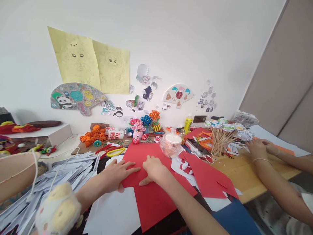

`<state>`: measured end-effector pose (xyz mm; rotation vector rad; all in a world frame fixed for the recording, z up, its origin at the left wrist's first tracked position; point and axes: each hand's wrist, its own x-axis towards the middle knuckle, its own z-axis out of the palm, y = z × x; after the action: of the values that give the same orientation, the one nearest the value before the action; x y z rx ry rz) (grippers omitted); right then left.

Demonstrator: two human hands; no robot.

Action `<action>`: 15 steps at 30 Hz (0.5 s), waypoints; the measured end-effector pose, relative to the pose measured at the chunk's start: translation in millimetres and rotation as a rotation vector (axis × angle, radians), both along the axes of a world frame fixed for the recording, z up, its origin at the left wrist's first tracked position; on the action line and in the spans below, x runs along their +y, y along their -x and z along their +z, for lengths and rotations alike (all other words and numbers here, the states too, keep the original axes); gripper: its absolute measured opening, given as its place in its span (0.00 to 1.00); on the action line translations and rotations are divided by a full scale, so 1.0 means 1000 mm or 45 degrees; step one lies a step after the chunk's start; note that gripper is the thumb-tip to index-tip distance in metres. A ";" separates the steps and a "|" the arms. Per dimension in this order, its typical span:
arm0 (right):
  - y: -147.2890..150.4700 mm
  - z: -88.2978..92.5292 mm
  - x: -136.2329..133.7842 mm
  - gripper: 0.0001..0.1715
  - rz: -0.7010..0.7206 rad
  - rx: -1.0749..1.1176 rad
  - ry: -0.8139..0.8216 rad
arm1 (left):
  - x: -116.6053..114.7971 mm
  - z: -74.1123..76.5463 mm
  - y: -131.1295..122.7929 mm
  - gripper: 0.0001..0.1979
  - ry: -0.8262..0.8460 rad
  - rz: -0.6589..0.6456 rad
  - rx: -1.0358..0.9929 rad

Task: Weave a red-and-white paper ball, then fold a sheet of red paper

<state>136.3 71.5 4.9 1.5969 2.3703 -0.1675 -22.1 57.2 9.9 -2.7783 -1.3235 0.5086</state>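
Observation:
A large sheet of red paper (158, 204) lies in front of me, with a straight edge or fold running under my hands. My left hand (117, 174) rests on its left side, fingers spread flat. Close beside it, my right hand (154, 169) presses on the red paper, thumb stretched away from the bent fingers; neither hand appears to grip anything. White paper (114, 212) shows beneath the red sheet. Another folded red paper piece (207, 176) lies to the right. Yellow-handled scissors (116, 152) sit just beyond my left hand.
Folded white paper strips (63, 182) pile up at left, near a plush toy (58, 209). A lidded cup (173, 138), pipe-cleaner flowers (146, 120) and a yellow bottle (187, 124) stand behind. Stick-stemmed paper flowers (220, 140) stand right, beside another person's hands (259, 148).

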 end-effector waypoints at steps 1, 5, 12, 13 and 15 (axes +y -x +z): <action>0.001 0.000 0.000 0.43 -0.007 -0.003 0.003 | 0.000 0.000 0.000 0.46 -0.001 0.000 0.001; -0.001 -0.001 -0.003 0.42 -0.033 0.009 0.003 | 0.004 0.004 0.001 0.47 0.048 0.007 0.016; -0.004 -0.003 -0.006 0.41 -0.051 0.070 0.009 | 0.006 0.010 -0.005 0.31 0.134 0.024 -0.096; -0.004 -0.003 -0.006 0.41 -0.052 0.074 0.004 | 0.006 0.008 -0.009 0.27 0.092 0.030 -0.117; -0.004 -0.004 -0.006 0.41 -0.044 0.084 -0.009 | 0.004 0.003 -0.016 0.25 0.013 0.058 -0.129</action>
<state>140.4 65.4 0.4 1.6611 2.3952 -0.2222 -6.3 61.0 13.1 -2.8231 -1.4101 0.3824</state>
